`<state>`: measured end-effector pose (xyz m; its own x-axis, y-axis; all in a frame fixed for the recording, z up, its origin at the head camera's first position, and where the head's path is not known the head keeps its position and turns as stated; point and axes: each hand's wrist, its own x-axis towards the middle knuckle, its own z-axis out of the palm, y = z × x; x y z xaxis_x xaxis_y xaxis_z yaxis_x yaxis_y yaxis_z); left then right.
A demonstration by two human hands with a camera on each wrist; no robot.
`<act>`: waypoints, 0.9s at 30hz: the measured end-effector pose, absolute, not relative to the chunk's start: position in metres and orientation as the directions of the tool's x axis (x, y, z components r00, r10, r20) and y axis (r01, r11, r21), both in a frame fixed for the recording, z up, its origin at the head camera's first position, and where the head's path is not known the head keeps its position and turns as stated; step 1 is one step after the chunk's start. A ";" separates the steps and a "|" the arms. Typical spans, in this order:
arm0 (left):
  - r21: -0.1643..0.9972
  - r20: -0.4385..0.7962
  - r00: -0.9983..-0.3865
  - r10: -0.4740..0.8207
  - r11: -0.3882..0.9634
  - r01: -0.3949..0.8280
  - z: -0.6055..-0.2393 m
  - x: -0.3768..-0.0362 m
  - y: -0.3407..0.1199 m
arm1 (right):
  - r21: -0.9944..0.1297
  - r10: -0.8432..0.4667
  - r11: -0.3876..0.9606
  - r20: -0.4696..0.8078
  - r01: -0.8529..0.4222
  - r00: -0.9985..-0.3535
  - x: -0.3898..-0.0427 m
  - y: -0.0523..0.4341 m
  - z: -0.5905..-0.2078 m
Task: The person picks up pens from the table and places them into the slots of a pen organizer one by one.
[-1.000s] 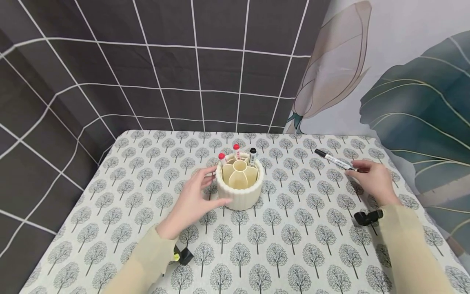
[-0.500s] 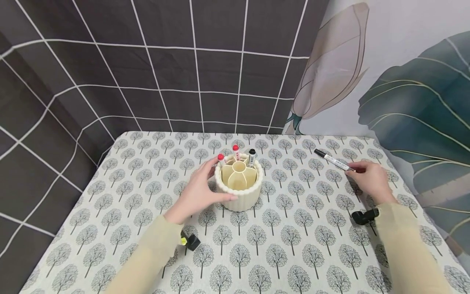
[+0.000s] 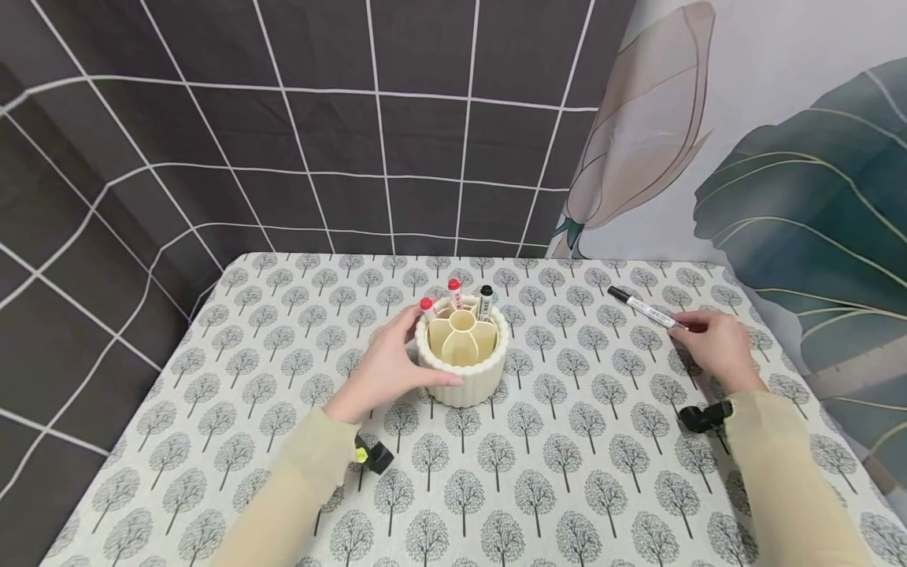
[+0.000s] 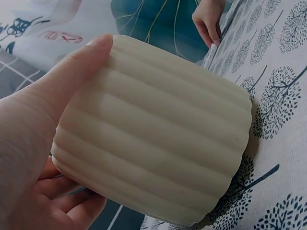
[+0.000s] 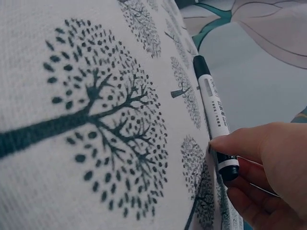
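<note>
A cream ribbed pen holder (image 3: 464,387) with petal-shaped compartments stands upright on the tablecloth. Two red-capped markers (image 3: 455,293) and one black-capped marker (image 3: 485,302) rise from its back compartments. My left hand (image 3: 386,366) grips its left side, thumb across the front near the rim; in the left wrist view the other fingers (image 4: 72,203) reach round the far side. At the right, a white marker with a black cap (image 3: 641,307) lies slantwise on the cloth. My right hand (image 3: 716,346) pinches its near end, thumb on the barrel in the right wrist view.
The table (image 3: 567,472) has a white cloth printed with grey trees. Behind it hangs a dark curtain (image 3: 319,142) with white grid lines, and a floral curtain (image 3: 779,197) hangs at the right. Each wrist wears a small black camera (image 3: 705,417).
My left hand has moved slightly right and closed in on the pen holder, its thumb now further across the front. The right hand stays at the marker's end, which lies where it was.
</note>
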<state>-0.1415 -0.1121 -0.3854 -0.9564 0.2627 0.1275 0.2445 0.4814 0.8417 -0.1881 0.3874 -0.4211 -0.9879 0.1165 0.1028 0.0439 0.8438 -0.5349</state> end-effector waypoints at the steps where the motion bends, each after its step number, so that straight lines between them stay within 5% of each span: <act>1: 0.842 0.124 -0.958 0.260 0.483 0.240 -0.386 -0.142 -0.112 | -0.532 0.115 0.846 0.108 0.040 -0.987 -0.188 0.388 -0.420; 27: 0.857 0.103 -0.960 0.262 0.467 0.219 -0.383 -0.141 -0.112 | -0.738 0.298 0.673 0.205 0.053 -0.932 -0.187 0.361 -0.378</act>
<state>-0.1407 -0.1117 -0.3832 -0.9595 0.2622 0.1028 0.2193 0.4668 0.8568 -0.1872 0.3605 -0.3784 -0.9324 0.2979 0.2047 0.0531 0.6731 -0.7376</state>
